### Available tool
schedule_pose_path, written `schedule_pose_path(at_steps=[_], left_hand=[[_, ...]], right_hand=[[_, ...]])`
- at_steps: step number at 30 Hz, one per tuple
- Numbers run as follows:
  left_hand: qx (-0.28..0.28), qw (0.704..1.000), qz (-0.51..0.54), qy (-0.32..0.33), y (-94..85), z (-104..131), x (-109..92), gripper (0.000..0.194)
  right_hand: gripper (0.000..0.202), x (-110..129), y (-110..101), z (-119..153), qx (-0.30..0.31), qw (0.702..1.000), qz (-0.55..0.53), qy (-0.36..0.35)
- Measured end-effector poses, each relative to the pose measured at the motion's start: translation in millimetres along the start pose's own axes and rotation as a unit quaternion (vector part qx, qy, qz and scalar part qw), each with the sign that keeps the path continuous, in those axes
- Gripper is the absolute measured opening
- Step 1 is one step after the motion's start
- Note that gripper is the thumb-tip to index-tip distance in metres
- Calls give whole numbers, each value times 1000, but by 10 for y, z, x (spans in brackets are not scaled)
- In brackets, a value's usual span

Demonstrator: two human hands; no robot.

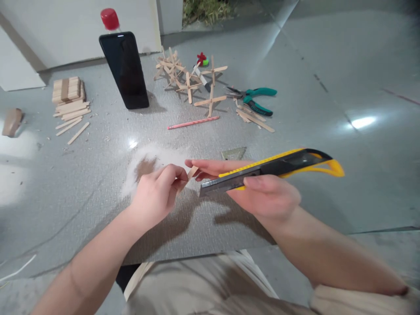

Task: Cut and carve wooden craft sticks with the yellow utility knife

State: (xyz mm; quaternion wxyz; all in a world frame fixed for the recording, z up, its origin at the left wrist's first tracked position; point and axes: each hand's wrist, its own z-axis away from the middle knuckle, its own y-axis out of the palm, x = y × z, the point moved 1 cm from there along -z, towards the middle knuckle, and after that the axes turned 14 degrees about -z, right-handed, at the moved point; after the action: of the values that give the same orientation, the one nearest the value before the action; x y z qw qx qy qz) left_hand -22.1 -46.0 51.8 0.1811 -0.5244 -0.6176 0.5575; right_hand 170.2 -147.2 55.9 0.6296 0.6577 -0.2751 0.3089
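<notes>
My left hand (pixel 160 188) pinches a short wooden craft stick (pixel 192 173) between thumb and fingers. In my right hand (pixel 269 192) lies a yellow and black utility knife (pixel 275 165), its blade out and pointing left. The thumb presses on the knife's side, while the right fingertips reach past it and touch or nearly touch the far end of the stick. Both hands hover low over the grey mat (pixel 108 157). Under and beyond the left hand is a white patch with a brown smudge (pixel 146 168).
Beyond the hands lie a pink pencil (pixel 193 123), a small set square (pixel 234 153) and green-handled pliers (pixel 252 96) beside loose sticks. Crossed-stick pieces (pixel 172 65) cluster at the back. A phone (pixel 126 72) leans on a red-capped bottle (pixel 110 19); bundled sticks (pixel 67 90) sit left.
</notes>
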Motion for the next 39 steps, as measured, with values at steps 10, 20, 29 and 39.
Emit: schedule_pose_path(at_steps=[10, 20, 29, 39], left_hand=[[-4, 994, 100, -40, 32, -6, 45, 11], [-94, 993, -31, 58, -13, -11, 17, 12], [-63, 995, -68, 23, 8, 1, 67, 15], [-40, 992, 85, -81, 13, -7, 139, 10]], right_hand=[[47, -21, -37, -16, -9, 1000, 10, -15], [49, -7, -17, 61, -6, 998, 69, -8], [47, 2, -25, 32, -25, 995, 93, -19], [17, -142, -277, -144, -114, 971, 172, 124]])
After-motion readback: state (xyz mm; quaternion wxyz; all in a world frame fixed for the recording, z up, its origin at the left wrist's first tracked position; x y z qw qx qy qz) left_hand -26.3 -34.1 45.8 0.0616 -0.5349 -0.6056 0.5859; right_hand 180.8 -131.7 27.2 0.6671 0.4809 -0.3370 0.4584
